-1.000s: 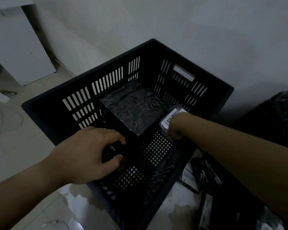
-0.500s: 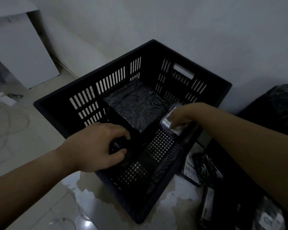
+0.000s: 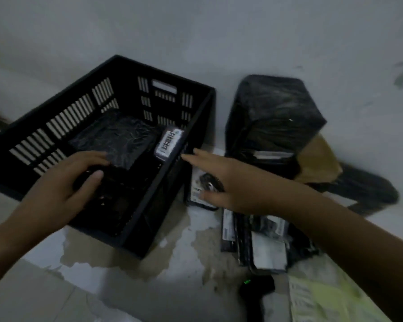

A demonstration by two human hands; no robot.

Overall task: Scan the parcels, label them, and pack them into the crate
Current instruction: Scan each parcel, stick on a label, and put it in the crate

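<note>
A black slatted crate stands on the floor against the wall. Inside it lie a large black-wrapped parcel and a small parcel with a white barcode label, leaning at the right wall. My left hand grips a small dark object at the crate's near side. My right hand hovers outside the crate's right wall, fingers spread and holding nothing, above a small parcel on the floor.
A big black-wrapped box stands against the wall at right, with brown cardboard beside it. Several small labelled parcels lie on the floor. A black scanner with a green light and yellow-green sheets lie nearer me.
My right hand let go of the labelled parcel inside the crate and drew back out over the right wall. The view swung right, showing the floor parcels. The left hand kept its grip.
</note>
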